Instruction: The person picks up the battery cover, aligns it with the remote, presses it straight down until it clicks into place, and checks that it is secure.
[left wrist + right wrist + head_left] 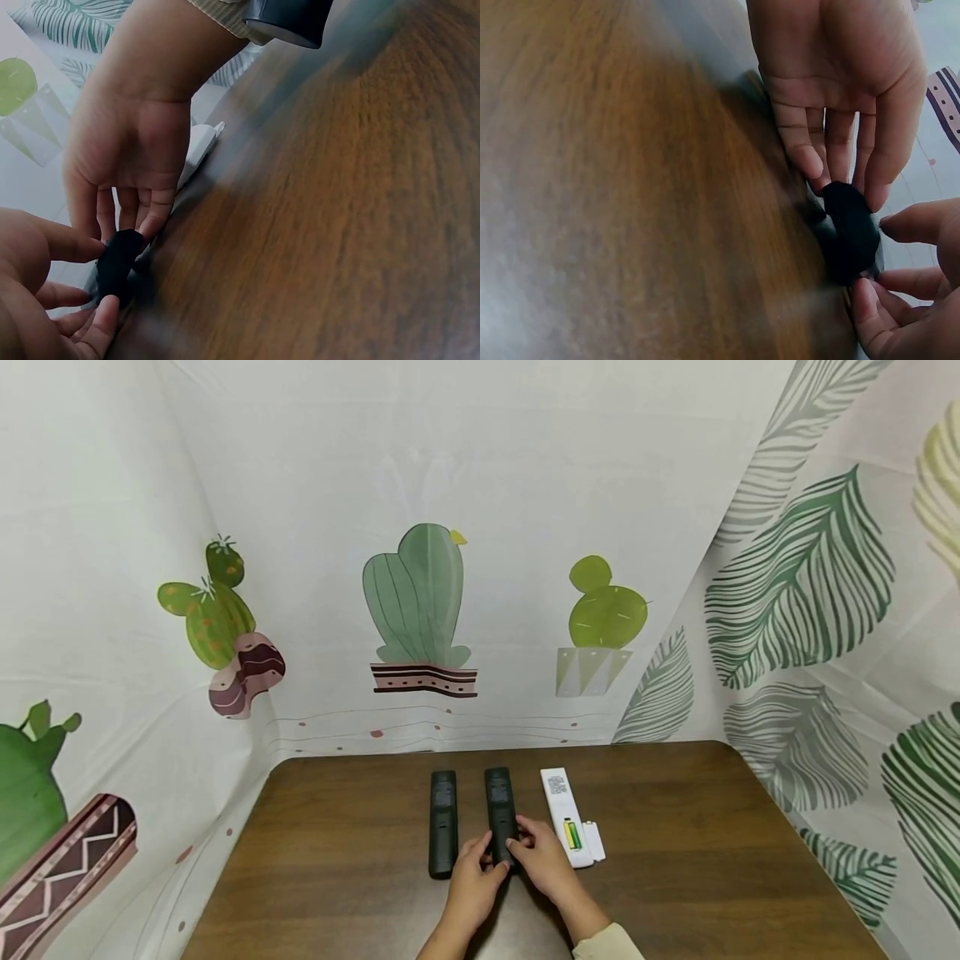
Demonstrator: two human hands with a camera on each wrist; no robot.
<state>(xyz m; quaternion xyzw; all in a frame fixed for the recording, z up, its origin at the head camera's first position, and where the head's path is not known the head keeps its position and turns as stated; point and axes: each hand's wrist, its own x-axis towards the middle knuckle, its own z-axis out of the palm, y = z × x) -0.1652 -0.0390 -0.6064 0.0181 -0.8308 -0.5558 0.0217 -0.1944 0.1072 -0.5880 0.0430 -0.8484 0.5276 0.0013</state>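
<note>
Head; both hands (pixel 474 878) (pixel 543 858) grip middle black remote (pixel 500 802); white remote (pixel 558 797) near

Left remote (pixel 443 825), middle remote (pixel 500 802), right remote (pixel 560 800), all on table (pixel 337 860)

head view: bright | wrist views: dim, hazy streaks | table (pixel 615 225): pale glare

A brown table (pixel 337 843) stands at six o'clock; cactus-print cloth (pixel 300 468) hangs at twelve, leaf-print cloth (pixel 798 581) at three.
</note>
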